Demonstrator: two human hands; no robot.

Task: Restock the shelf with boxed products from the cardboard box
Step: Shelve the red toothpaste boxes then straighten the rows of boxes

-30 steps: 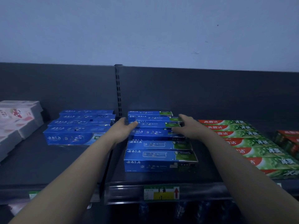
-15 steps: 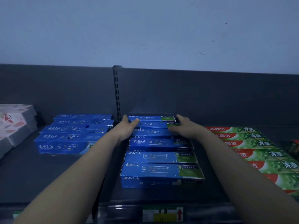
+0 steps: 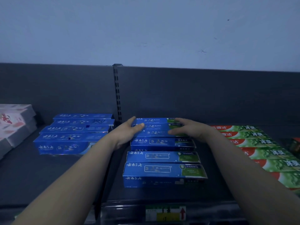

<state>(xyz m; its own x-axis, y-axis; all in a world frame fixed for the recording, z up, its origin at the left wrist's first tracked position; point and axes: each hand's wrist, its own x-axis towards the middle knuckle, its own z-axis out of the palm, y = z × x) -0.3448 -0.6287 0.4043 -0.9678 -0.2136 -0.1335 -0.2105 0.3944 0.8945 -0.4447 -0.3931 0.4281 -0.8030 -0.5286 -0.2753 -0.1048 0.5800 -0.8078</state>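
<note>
Both hands reach to the back of the dark shelf (image 3: pixel 48 179). The left hand (image 3: pixel 128 132) presses the left end of the back blue boxes (image 3: pixel 155 127). The right hand (image 3: pixel 186 129) lies on top of them, fingers out straight, not wrapped round anything. I think they are pushing the boxes into a neat row (the cardboard box is not in sight). The boxes are long, thin and shiny, with sharp corners. Green and red boxes (image 3: pixel 259 151) lie just beside.
</note>
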